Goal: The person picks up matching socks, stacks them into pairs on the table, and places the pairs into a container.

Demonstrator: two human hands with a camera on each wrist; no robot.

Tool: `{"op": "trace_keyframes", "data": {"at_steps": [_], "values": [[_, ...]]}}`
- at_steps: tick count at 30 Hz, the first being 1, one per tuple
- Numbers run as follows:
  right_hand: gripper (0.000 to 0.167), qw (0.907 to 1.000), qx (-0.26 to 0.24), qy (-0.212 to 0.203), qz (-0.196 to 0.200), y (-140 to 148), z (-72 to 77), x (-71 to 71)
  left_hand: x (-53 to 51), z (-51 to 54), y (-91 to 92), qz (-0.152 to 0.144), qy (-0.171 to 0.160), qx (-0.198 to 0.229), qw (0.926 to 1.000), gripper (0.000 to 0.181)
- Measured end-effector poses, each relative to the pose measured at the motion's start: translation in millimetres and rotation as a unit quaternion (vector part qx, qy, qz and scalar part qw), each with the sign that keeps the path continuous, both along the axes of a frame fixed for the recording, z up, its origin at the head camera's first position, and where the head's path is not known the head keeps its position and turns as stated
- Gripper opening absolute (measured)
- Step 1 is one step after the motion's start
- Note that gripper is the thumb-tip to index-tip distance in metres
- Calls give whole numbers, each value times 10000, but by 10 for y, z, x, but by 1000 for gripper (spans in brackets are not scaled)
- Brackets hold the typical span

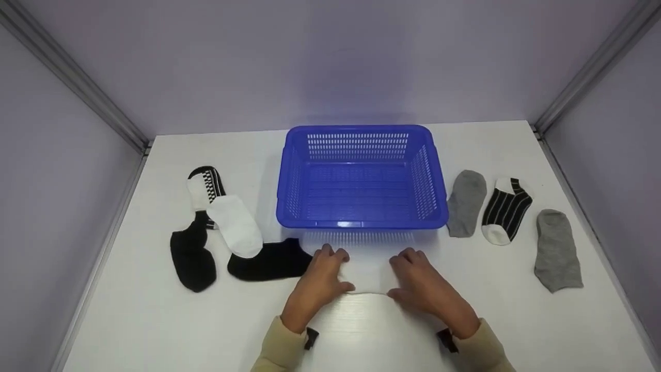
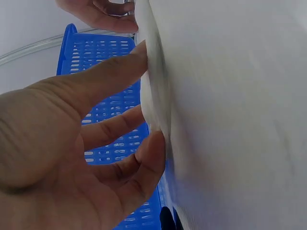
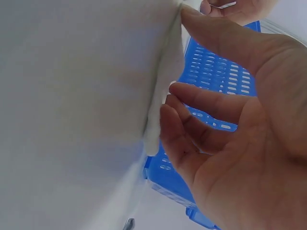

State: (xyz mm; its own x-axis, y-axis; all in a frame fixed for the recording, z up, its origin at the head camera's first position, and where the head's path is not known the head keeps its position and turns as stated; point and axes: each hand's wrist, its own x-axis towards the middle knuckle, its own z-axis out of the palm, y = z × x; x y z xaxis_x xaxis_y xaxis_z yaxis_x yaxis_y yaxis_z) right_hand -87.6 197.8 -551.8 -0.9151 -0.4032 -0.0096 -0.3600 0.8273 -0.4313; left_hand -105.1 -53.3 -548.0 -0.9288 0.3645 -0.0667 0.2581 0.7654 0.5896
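A white sock (image 1: 367,273) lies flat on the white table in front of the blue basket, its colour blending with the tabletop. My left hand (image 1: 323,276) touches its left end, thumb and fingertips spread along the edge. At the opposite end rests my right hand (image 1: 421,281), thumb near the front corner and fingers farther back. In the left wrist view, the left hand's fingers (image 2: 120,127) meet the sock's edge (image 2: 154,72). The right wrist view has the right hand's fingers (image 3: 182,139) against the sock's other edge (image 3: 165,81).
Behind the hands stands the blue basket (image 1: 361,225). Left of it lie a black sock (image 1: 271,261), a white sock (image 1: 237,227), another black sock (image 1: 193,258) and a patterned sock (image 1: 206,186). To the right are two grey socks (image 1: 466,204) and a striped sock (image 1: 507,212).
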Motion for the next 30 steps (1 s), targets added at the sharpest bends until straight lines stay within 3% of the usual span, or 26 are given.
{"op": "trace_keyframes", "data": {"at_steps": [4,9,17,23,30], "values": [[46,9997,-197,63,86,-17,16,9,-1,44,-36,-217,304,-152,9992,45],[42,9994,-278,198,-105,-20,34,26,-47,61,-104,-353,622,-73,9974,27],[38,9998,-27,215,-39,-60,120,15,-70,76,-152,-250,342,-152,9990,18],[36,9983,-257,496,184,-165,196,-29,-79,121,-213,-137,441,134,9988,17],[31,9946,-418,688,659,-335,149,-97,-119,144,-403,27,705,174,9974,14]]}}
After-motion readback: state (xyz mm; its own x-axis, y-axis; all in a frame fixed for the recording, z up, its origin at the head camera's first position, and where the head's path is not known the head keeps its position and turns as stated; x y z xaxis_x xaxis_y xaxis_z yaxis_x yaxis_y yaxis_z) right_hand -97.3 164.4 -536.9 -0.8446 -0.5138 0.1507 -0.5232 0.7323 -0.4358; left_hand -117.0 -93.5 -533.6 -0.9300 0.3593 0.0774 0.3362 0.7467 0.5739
